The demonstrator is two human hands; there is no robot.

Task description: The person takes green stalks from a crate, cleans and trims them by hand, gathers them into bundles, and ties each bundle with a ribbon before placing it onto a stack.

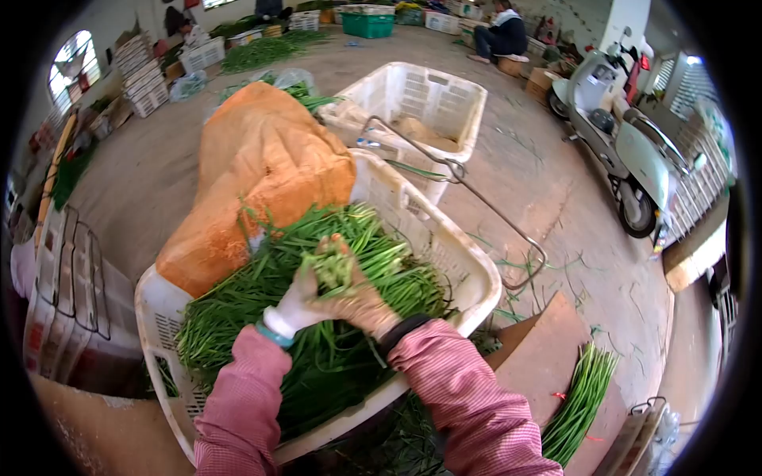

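My left hand [298,308], in a white glove, and my bare right hand [361,295] come together over a white plastic crate [474,258]. Between them both hands grip a small bunch of green stalks [332,268], pale ends up. The fingers are closed around it, partly hidden by the stalks. Below lies a thick heap of long green stalks [238,321], like chives, filling the crate. An orange cloth [266,170] drapes over the crate's far left side. A tied bundle of green stalks [582,401] with red ties rests on brown board at lower right.
Another white crate [478,107] stands beyond mine. A long metal hook [498,208] lies across its near side and past my crate. More crates [63,309] are at left. A scooter [635,147] is parked at right. A seated person [504,36] is in the background.
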